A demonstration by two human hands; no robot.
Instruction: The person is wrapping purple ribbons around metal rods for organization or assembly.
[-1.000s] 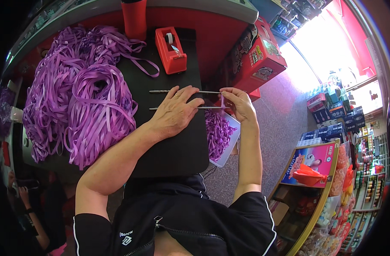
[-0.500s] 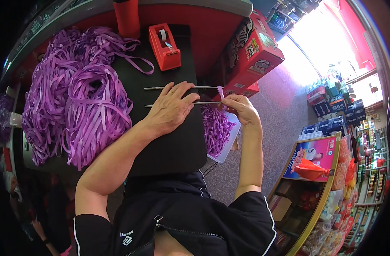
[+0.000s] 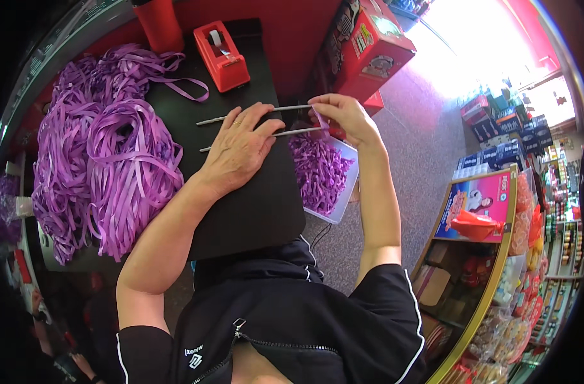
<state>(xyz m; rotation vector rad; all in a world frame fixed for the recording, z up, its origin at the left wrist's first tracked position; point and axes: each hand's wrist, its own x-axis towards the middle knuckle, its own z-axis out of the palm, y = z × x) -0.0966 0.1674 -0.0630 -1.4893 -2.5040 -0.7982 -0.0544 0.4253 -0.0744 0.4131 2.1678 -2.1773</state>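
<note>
My left hand [image 3: 236, 148] lies over two thin grey metal rods [image 3: 294, 108], holding them side by side on the black tabletop [image 3: 253, 217]. The rods' right ends stick out past the table edge, and a short strip of purple ribbon [image 3: 320, 120] spans them there. At those ends my right hand [image 3: 351, 120] is closed, thumb and fingers pinching the ribbon; its exact wrap is partly hidden. Below, a white plastic tub [image 3: 350, 182] holds many small purple ribbon pieces [image 3: 319, 174]. A large heap of long purple ribbons [image 3: 135, 176] covers the table's left side.
A red tape dispenser [image 3: 221, 61] stands at the back of the table, beside a red cylinder [image 3: 159, 29]. Red printed boxes [image 3: 372, 48] stand beyond the right edge. Farther right are a glass display case [image 3: 455, 275] and stacked dark boxes [image 3: 506, 121].
My right hand has moved up from the lower rod to the upper rod's end, carrying the ribbon around. The left hand still holds the rods. The whole view has shifted slightly.
</note>
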